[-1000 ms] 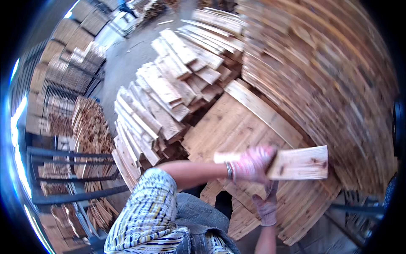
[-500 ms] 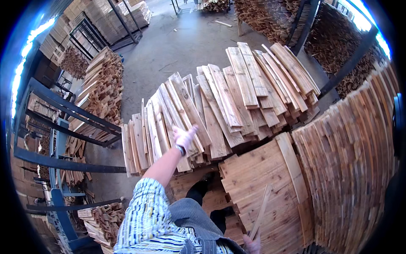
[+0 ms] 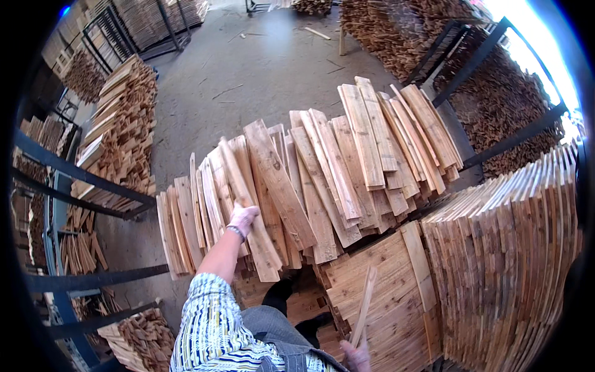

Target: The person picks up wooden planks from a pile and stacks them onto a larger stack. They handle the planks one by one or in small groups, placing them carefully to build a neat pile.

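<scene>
My left hand (image 3: 242, 218) is closed on the edge of a light wooden board (image 3: 253, 214), which slants across the left part of a long row of loose boards (image 3: 342, 167). The lower end of that board sticks out past the near side of the row. At the lower edge of the view, my right hand (image 3: 356, 356) is wrapped round the bottom of a narrow wooden strip (image 3: 364, 304). This strip points up and away from me, above a flat surface of laid boards (image 3: 390, 285).
A tall stack of boards (image 3: 496, 260) rises on the right. Dark metal frames stand at the left (image 3: 99, 279) and right (image 3: 514, 139). More wood piles (image 3: 124, 124) lie at the far left and beyond the grey floor (image 3: 273, 68). My feet are between the row and the flat boards.
My left hand has moved left and closed on a board, which now lies at a different slant. My right hand still holds the strip, now more upright. The view has shifted.
</scene>
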{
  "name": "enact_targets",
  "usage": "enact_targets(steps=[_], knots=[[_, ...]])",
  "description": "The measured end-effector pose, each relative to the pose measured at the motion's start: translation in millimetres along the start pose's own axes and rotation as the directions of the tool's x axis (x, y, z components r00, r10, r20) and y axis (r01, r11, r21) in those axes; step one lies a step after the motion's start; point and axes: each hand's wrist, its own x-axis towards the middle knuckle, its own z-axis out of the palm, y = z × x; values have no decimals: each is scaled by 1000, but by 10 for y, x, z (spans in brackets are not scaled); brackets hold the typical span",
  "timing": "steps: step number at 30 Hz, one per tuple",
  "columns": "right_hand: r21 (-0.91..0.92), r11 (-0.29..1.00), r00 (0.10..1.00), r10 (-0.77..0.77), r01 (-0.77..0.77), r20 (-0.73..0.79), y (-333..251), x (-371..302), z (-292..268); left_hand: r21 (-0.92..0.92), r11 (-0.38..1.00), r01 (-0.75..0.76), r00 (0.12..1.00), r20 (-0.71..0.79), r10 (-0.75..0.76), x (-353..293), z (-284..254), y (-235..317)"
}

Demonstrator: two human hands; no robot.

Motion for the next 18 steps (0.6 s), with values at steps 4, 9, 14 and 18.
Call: enact_targets(steps=[4,9,14,18], knots=[[-129,992,979,33,-7,200,-574,399,9,-416,895,164,953,302,-35,-691,-470,75],[-20,996,937,-70,81,343,-1505,778,773,-310,926,217,875,483,-44,-2212,-30,23],[-52,885,861,-436,463,261,-1651,1019,1143,-213,973,86,512,847,141,-2762,736,-279],[86,883,865,-468,460,181,-1522,965,570,-66,994,90,289,957,37,-2871,1160,-509]])
